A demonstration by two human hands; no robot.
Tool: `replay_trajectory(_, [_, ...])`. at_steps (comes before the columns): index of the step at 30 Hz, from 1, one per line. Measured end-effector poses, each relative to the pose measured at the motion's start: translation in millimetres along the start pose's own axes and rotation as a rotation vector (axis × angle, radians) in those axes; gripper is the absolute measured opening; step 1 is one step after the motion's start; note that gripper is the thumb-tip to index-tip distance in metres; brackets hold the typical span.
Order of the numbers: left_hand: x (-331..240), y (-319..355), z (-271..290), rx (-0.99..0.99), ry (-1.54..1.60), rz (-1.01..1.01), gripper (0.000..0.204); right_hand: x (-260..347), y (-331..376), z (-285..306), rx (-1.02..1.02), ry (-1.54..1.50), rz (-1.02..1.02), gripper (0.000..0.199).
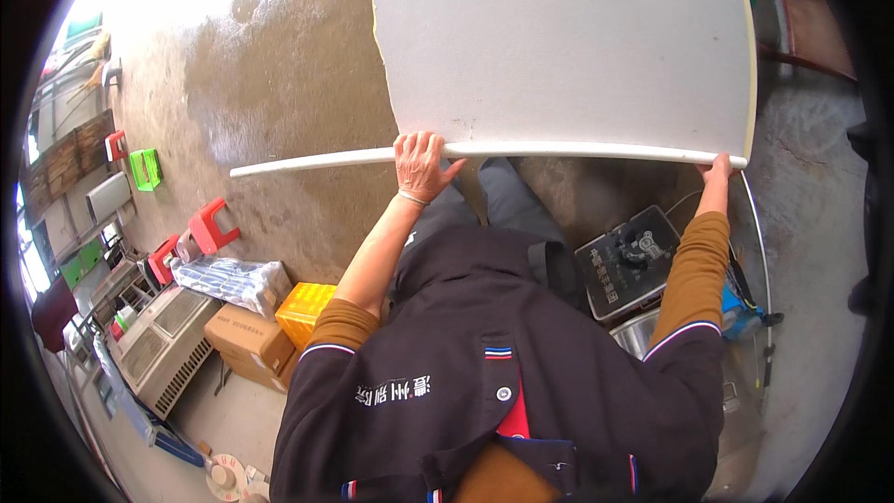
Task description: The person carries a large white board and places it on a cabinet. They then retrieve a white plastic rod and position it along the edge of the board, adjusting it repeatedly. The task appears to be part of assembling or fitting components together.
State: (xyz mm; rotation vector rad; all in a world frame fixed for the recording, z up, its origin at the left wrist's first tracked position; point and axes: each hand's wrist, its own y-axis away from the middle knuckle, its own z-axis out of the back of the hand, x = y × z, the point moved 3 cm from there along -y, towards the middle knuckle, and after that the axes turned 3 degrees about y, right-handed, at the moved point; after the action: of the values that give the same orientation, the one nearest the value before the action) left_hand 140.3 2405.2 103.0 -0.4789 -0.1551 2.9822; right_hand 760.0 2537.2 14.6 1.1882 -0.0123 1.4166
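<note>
along the near edge of a pale board [568, 47], the fingers of the left hand [424, 172] were bent over a white pole [577, 150] and held it, with the thumb stretched apart toward the right. close to the right end of the pole, the right hand [716, 172] was closed on it too, but some of its fingers were hidden, so how each one lay i could not tell. the pole was across the front of the person's legs [526, 200], just beside the board, and its left part reached well past it. on the left wrist was a thin bracelet [414, 197]. both forearms came out from brown sleeves [694, 261] of a person in a dark jacket [549, 345]. near the right forearm lay a black case [601, 284]. farther to the left were a red stool [212, 227], a yellow box [304, 315] and a cardboard box [247, 333].
</note>
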Motion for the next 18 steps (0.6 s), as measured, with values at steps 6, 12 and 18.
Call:
replay_trajectory(6, [8, -4, -5, 0.037, 0.078, -0.009, 0.042, -1, -4, 0, 0.022, -0.057, -0.032, 0.046])
replay_trajectory(12, [8, -8, -3, 0.03, 0.079, -0.012, 0.041, 0, -3, 0, -0.021, 0.01, -0.005, 0.048])
replay_trajectory(18, [6, -12, -1, 0.029, 0.075, -0.029, 0.04, 4, 2, 0, 0.022, -0.053, -0.015, 0.053])
